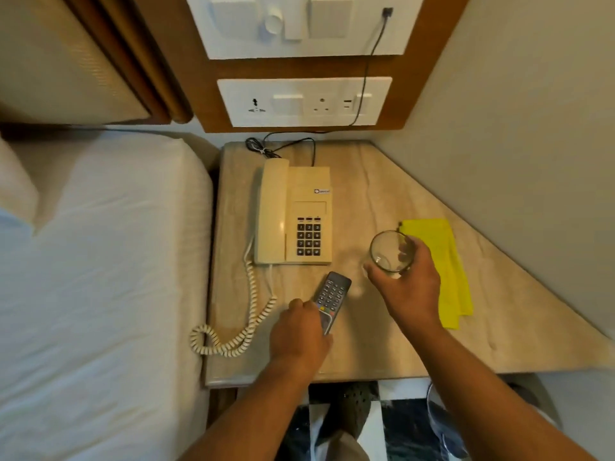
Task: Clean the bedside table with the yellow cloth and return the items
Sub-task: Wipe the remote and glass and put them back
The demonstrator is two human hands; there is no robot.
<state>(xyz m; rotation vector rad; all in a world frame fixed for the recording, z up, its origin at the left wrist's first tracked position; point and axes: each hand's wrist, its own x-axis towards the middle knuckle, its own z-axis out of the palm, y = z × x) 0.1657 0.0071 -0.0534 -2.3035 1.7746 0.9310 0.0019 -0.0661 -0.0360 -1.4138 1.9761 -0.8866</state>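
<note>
table: polished veined stone look, beige, faint sheen
cloth: yellow fabric, matt, soft folds
glass: clear, glossy
phone: cream plastic, smooth, slight shine
cord: coiled cream plastic
remote: dark matt plastic
sheet: white cloth, matt, lightly creased
socket plate: white glossy plastic

Both forearms are bare from elbow to wrist, with no sleeve, watch, ring or band visible on either. The left hand and the right hand are ungloved, and the fingers carry no jewellery. At 6 o'clock, between the arms, a dark clog-style shoe shows, its upper dotted with round ventilation holes. Just below it a bit of greyish-beige trouser leg comes into view; its cut is too blurred to tell.
</note>
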